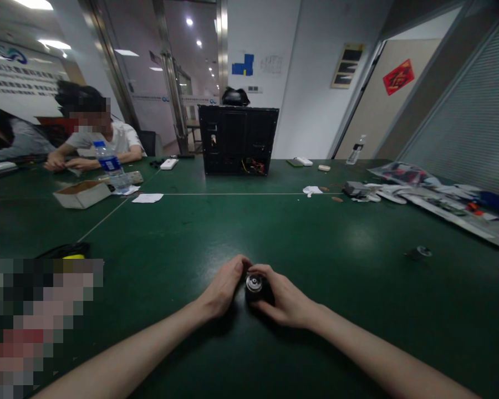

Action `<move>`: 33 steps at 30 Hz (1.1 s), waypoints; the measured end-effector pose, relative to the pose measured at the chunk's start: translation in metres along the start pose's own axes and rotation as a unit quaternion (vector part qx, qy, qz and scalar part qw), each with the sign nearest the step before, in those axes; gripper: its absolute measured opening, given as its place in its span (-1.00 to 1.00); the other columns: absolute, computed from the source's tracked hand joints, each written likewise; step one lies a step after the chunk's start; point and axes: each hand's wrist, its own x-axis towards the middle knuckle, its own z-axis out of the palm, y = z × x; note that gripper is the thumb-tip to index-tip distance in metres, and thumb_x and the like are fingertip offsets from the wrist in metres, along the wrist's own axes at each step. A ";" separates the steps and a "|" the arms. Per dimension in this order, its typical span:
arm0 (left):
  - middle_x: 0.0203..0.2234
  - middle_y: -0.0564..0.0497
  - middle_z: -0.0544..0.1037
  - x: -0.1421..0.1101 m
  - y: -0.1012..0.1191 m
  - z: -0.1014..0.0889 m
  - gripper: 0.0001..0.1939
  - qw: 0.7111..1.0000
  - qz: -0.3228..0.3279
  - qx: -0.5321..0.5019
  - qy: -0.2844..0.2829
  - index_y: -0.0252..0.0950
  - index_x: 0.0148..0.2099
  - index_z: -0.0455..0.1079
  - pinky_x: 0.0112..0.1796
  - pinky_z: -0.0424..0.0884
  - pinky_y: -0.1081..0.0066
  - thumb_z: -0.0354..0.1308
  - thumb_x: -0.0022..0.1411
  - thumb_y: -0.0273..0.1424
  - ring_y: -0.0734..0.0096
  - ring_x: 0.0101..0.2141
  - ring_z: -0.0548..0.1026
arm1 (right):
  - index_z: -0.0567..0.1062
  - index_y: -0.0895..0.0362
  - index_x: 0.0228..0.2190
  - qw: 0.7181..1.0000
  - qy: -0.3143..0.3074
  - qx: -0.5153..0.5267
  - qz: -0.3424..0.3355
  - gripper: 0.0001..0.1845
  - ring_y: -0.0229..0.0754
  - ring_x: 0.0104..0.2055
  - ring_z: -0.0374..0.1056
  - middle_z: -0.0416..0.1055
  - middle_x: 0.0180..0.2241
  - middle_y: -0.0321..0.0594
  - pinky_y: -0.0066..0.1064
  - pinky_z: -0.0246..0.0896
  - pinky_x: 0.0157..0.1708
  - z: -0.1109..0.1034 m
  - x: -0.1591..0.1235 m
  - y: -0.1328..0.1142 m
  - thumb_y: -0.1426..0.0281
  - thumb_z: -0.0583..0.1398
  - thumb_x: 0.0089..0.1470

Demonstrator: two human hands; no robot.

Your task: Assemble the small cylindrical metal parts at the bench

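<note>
In the middle front of the green table (216, 238), a small black cylinder with a round silver end (254, 284) stands with that end facing up. My right hand (285, 296) wraps round it from the right, thumb on the near side and fingers on the far side. Just left of the cylinder is my left hand (224, 288), its fingers curled together and the tips close to my right fingertips. Whatever those left fingers may pinch is hidden. A similar small metal cylinder (421, 253) lies on its side off to the right.
A black panel-like case (239, 138) with exposed wires stands at the back. An open box (83, 194) and a water bottle (110, 166) are at the left, near a seated person (120, 138). Papers and parts (449, 205) cover the right end. A blurred patch hides the lower left.
</note>
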 end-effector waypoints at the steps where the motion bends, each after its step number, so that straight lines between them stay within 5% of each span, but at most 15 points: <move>1: -0.29 -0.02 0.43 0.000 0.000 0.000 -0.52 1.000 -0.001 0.002 -0.002 -0.29 -0.16 0.27 -0.15 0.29 0.35 -0.42 0.41 -0.19 0.33 -0.24 0.37 | 0.06 0.09 0.06 1.000 -0.003 -0.004 -0.003 -0.37 -0.09 -0.04 0.30 0.31 -0.05 -0.08 -0.23 0.20 -0.03 0.000 0.000 0.001 0.46 0.20 -0.01; 9: -0.27 -0.06 0.43 0.001 0.002 -0.002 -0.54 0.999 0.016 0.027 -0.032 -0.31 -0.15 0.27 -0.15 0.29 0.33 -0.34 0.37 -0.12 0.28 -0.23 0.37 | 0.07 0.10 0.02 1.000 -0.002 -0.017 -0.011 -0.46 -0.11 -0.09 0.30 0.31 -0.10 -0.08 -0.26 0.21 -0.08 0.003 -0.001 0.006 0.50 0.14 0.03; 20: -0.21 -0.08 0.43 -0.001 0.008 0.001 -0.57 0.995 0.018 0.096 -0.033 -0.30 -0.07 0.24 -0.17 0.31 0.29 0.24 0.05 -0.27 0.22 -0.21 0.39 | 0.05 0.05 0.06 1.000 0.015 0.000 -0.006 -0.38 -0.11 -0.06 0.29 0.28 -0.04 -0.09 -0.26 0.20 -0.07 0.004 0.001 0.009 0.47 0.18 0.00; 27: -0.31 -0.02 0.43 0.000 0.010 0.001 -0.80 0.993 -0.003 0.119 -0.017 -0.30 -0.20 0.28 -0.26 0.30 0.36 0.13 0.17 -0.31 0.31 -0.30 0.38 | 0.07 0.05 0.04 1.000 0.016 0.003 0.000 -0.42 -0.15 -0.11 0.30 0.30 -0.09 -0.14 -0.30 0.21 -0.12 0.002 -0.001 0.007 0.42 0.20 0.02; 33: -0.35 -0.02 0.42 0.002 0.006 0.000 -0.73 0.992 -0.006 0.122 -0.015 -0.33 -0.18 0.31 -0.29 0.29 0.37 -0.02 0.28 -0.21 0.32 -0.33 0.36 | 0.02 0.07 0.12 0.999 0.007 0.036 0.008 -0.16 -0.07 -0.01 0.28 0.26 0.01 -0.07 -0.23 0.18 -0.02 0.001 0.000 0.005 0.37 0.31 -0.12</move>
